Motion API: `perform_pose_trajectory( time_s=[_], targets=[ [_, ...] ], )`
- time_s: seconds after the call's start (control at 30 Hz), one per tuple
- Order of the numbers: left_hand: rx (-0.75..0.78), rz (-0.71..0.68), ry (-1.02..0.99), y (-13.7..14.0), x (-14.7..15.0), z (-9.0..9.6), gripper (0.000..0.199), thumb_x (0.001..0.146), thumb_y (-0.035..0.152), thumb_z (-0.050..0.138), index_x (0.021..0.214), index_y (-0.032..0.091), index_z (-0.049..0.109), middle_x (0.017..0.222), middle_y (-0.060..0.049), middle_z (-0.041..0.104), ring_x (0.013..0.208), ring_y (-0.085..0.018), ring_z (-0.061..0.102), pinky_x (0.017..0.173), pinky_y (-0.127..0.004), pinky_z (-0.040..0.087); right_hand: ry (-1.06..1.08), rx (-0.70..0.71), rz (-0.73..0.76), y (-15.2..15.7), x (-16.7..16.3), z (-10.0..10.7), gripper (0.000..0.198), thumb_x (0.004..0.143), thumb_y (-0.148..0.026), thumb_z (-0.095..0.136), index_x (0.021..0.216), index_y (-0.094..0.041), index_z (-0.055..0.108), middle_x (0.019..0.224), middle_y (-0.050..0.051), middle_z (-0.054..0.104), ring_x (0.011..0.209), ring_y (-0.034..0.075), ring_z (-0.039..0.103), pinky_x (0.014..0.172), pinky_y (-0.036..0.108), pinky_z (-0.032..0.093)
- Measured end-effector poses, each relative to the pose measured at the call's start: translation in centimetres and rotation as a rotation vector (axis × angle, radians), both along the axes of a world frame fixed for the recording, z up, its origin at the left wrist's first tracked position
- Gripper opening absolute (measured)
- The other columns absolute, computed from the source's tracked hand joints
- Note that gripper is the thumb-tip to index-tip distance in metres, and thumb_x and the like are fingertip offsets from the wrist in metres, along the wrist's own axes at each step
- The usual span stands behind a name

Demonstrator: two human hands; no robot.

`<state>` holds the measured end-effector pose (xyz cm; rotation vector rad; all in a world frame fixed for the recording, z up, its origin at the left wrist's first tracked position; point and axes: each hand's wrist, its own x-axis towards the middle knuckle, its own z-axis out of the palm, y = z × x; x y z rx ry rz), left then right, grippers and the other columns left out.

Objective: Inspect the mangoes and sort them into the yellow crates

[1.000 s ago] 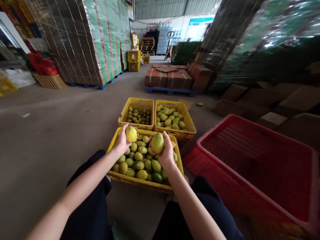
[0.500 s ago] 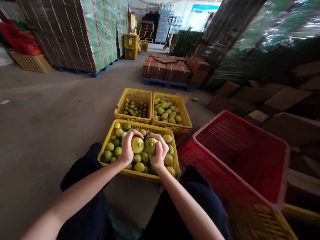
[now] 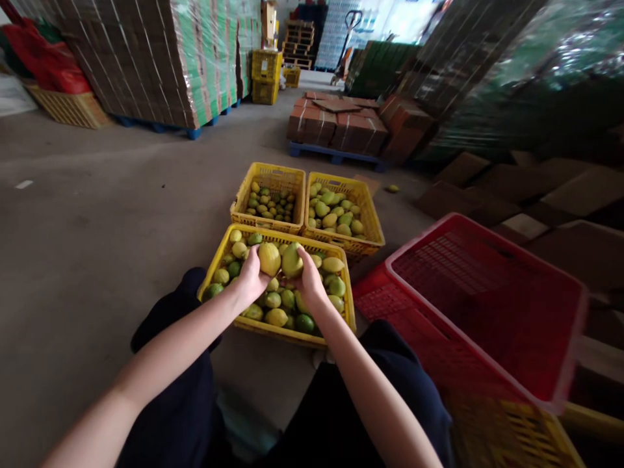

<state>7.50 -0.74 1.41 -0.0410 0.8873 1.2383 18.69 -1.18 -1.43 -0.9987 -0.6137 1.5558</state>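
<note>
My left hand point(image 3: 253, 278) is closed around a yellow lemon point(image 3: 270, 259). A greener lemon point(image 3: 292, 260) is gripped in my right hand point(image 3: 310, 276), close beside the first one. Both fruits are held up over a low yellow crate point(image 3: 287, 335), which holds many lemons ranging from yellow to dark green. Below my right wrist lies a dark green lemon point(image 3: 305, 324) in that crate. The undersides of the held fruits and some fingers are hidden.
Two more yellow crates stand behind: the left one point(image 3: 234, 211) with smaller fruit, the right one point(image 3: 375, 224) with larger fruit. To my right is a red crate point(image 3: 419, 325). Flattened cardboard point(image 3: 565, 253) lies beyond it, and a single lemon point(image 3: 392, 188) on the floor.
Both hands have rolled the lemons so their sides face me instead of the stem ends. The hands sit slightly higher, and the whole view has shifted a little.
</note>
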Motion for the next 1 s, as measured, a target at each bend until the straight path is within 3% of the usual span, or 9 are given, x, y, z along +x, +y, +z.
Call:
perform_pose_trajectory(
  time_s=[0.13, 0.27, 0.43, 0.57, 0.73, 0.87, 1.0],
  targets=[
    [-0.012, 0.042, -0.037, 0.4, -0.4, 0.3, 0.026, 0.1, 0.034, 0.045, 0.097, 0.021, 0.066, 0.09, -0.01, 0.074, 0.091, -0.024, 0.073, 0.074, -0.032, 0.061, 0.091, -0.234, 0.101, 0.3, 0.5, 0.9, 0.02, 0.09, -0.037, 0.059, 0.086, -0.017, 0.06, 0.056, -0.001, 0.06, 0.054, 0.02, 0.064, 0.049, 0.031, 0.053],
    [-0.001, 0.027, -0.057, 0.3, -0.8, 1.4, 0.028, 0.1, 0.032, 0.042, 0.095, 0.018, 0.066, 0.081, -0.008, 0.072, 0.078, -0.021, 0.073, 0.063, -0.028, 0.06, 0.147, -0.186, 0.12, 0.4, 0.9, 2.1, 0.018, 0.085, -0.037, 0.064, 0.086, -0.019, 0.062, 0.058, 0.001, 0.064, 0.053, 0.02, 0.065, 0.042, 0.028, 0.051],
    [0.116, -0.016, -0.068, 0.0, -1.4, 2.7, 0.024, 0.094, 0.036, 0.053, 0.086, 0.018, 0.066, 0.066, -0.001, 0.066, 0.056, -0.013, 0.064, 0.047, -0.02, 0.052, 0.233, -0.082, 0.08, 0.3, 0.7, 3.4, 0.012, 0.082, -0.032, 0.066, 0.08, -0.021, 0.065, 0.065, 0.0, 0.069, 0.062, 0.019, 0.069, 0.05, 0.028, 0.056],
    [0.133, 0.025, -0.081, 0.2, -1.4, 2.7, 0.02, 0.093, 0.034, 0.056, 0.087, 0.018, 0.065, 0.066, -0.001, 0.066, 0.058, -0.014, 0.066, 0.054, -0.021, 0.056, 0.283, -0.133, 0.007, 0.2, 0.1, 4.3, 0.016, 0.086, -0.033, 0.065, 0.074, -0.022, 0.063, 0.063, -0.002, 0.069, 0.058, 0.017, 0.067, 0.052, 0.028, 0.057],
    [0.119, 0.09, -0.126, 0.5, -1.1, 2.1, 0.035, 0.1, 0.034, 0.038, 0.096, 0.015, 0.067, 0.073, -0.005, 0.07, 0.065, -0.016, 0.068, 0.065, -0.025, 0.059, 0.306, -0.191, -0.063, 0.7, -0.8, 4.3, 0.039, 0.093, -0.055, 0.054, 0.079, -0.021, 0.066, 0.062, 0.001, 0.07, 0.06, 0.019, 0.068, 0.051, 0.029, 0.057],
    [0.168, 0.129, -0.103, 0.7, -1.2, 2.1, 0.022, 0.095, 0.033, 0.054, 0.1, 0.016, 0.067, 0.077, -0.004, 0.07, 0.071, -0.015, 0.069, 0.07, -0.024, 0.059, 0.356, -0.149, -0.073, 1.0, -1.0, 3.8, 0.034, 0.092, -0.052, 0.056, 0.083, -0.021, 0.066, 0.066, 0.0, 0.07, 0.058, 0.017, 0.066, 0.046, 0.026, 0.052],
    [0.17, 0.083, -0.083, 0.8, -1.6, 2.3, 0.021, 0.093, 0.031, 0.058, 0.103, 0.015, 0.068, 0.074, -0.004, 0.07, 0.066, -0.014, 0.068, 0.06, -0.02, 0.057, 0.411, -0.159, -0.001, 1.3, -0.7, 3.5, 0.029, 0.092, -0.045, 0.056, 0.082, -0.02, 0.064, 0.062, 0.002, 0.068, 0.046, 0.015, 0.058, 0.036, 0.022, 0.045]
  ],
)
